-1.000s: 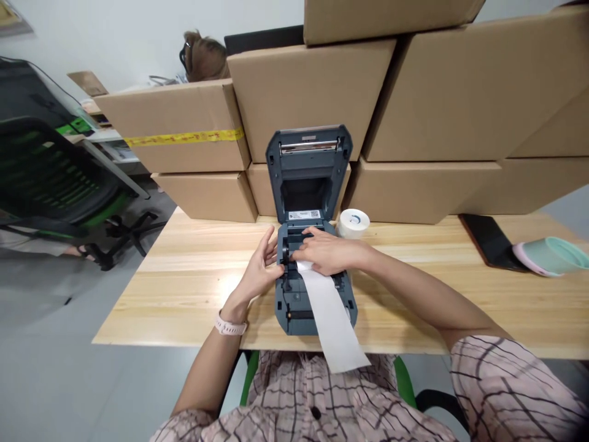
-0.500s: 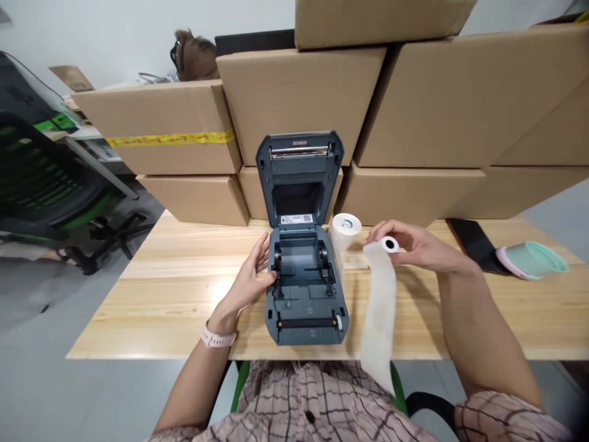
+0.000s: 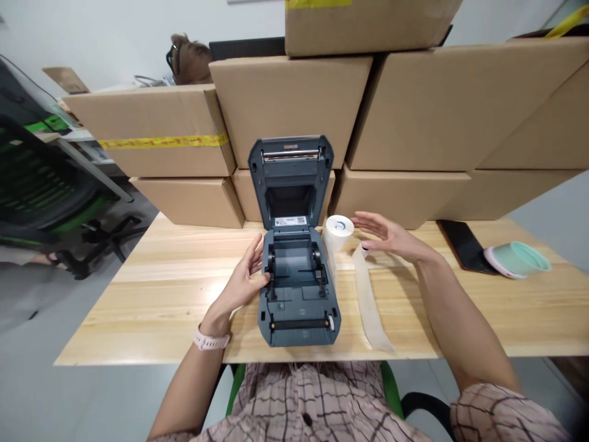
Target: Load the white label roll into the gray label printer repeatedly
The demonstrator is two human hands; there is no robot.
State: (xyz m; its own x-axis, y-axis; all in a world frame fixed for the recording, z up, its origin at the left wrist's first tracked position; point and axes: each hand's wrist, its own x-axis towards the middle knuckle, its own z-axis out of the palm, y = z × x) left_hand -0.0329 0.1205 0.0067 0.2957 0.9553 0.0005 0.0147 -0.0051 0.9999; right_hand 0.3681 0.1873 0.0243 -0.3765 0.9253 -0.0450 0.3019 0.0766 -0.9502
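Note:
A dark grey label printer (image 3: 299, 291) stands on the table with its lid (image 3: 292, 184) raised and its inner bay bare. My left hand (image 3: 246, 273) grips its left side, thumb over the rim and fingers along the outer wall. Right of the printer, an upright white label roll (image 3: 339, 230) has a strip hanging down beside the printer. A narrow paper strip (image 3: 368, 301) lies on the tabletop, its far end curled around a small, partly hidden core. Over that end my right hand (image 3: 386, 236) is open, fingers stretched toward the label roll, thumb close to the core.
Stacked cardboard boxes (image 3: 289, 104) wall off the back of the wooden table (image 3: 151, 294). A dark phone-like slab (image 3: 464, 245) and a tilted mint cup (image 3: 522, 259) lie at the right. Behind the boxes a person's hair (image 3: 192, 60) shows. An office chair (image 3: 50, 184) stands left.
My right hand has let go of the small roll with the paper strip, which now lies on the table. Its fingers have opened toward the upright roll. My left hand stays at the printer.

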